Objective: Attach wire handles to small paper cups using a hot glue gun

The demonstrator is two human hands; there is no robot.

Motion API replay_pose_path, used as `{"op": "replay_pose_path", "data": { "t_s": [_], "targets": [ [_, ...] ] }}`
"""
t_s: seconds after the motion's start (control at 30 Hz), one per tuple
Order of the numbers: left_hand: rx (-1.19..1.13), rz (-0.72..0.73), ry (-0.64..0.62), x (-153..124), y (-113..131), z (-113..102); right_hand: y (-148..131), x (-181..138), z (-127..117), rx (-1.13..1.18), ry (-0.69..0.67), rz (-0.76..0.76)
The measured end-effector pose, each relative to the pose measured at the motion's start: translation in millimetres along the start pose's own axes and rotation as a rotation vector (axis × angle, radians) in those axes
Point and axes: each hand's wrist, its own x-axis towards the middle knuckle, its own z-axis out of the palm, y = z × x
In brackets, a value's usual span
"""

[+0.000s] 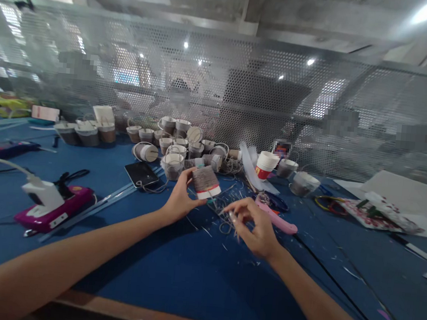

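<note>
My left hand [180, 199] is closed around a paper cup [205, 182] wound with grey wire, held tilted just above the blue table [188, 277]. My right hand [254, 227] is a little to its right, thumb and fingers pinched on a thin wire end that runs toward the cup. Small wire scraps lie on the table under both hands. A pink-handled tool [277, 219] lies just beyond my right hand.
A heap of wire-wound cups [177, 144] fills the back centre, with a red-and-white paper cup stack [266, 165] to its right. A phone [141, 173] lies left of my hands, a magenta device [56, 206] further left. A perforated metal screen [241, 97] backs the table.
</note>
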Motion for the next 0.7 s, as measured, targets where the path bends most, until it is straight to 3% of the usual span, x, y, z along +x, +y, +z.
{"op": "replay_pose_path", "data": {
  "t_s": [0.1, 0.17, 0.2, 0.27, 0.33, 0.4, 0.5, 0.7],
  "targets": [
    [0.013, -0.035, 0.125, 2.4, -8.2, -2.3, 11.9, 6.4, -8.2, -0.330, 0.394, 0.008],
    [0.018, -0.060, 0.204, 3.8, -13.8, -4.4, 18.7, 11.8, -19.3, -0.621, 0.586, 0.155],
    [0.025, -0.064, 0.226, 4.3, -16.2, -5.3, 20.7, 14.1, -26.4, -0.762, 0.603, 0.264],
    [0.052, -0.041, 0.227, 4.6, -19.5, -6.4, 21.3, 17.6, -42.4, -0.987, 0.507, 0.498],
    [0.077, 0.014, 0.202, 4.3, -20.8, -6.3, 18.7, 19.4, -57.8, -1.090, 0.303, 0.726],
    [0.082, 0.072, 0.182, 3.9, -20.9, -5.3, 16.1, 20.2, -68.7, -1.033, 0.025, 0.904],
    [0.090, 0.106, 0.174, 3.9, -21.2, -3.9, 18.2, 20.3, -71.2, -0.888, -0.251, 0.965],
    [0.136, 0.055, 0.167, 4.4, -22.4, -4.9, 31.5, 17.1, -53.1, -1.022, -0.123, 0.922]
  ]
}}
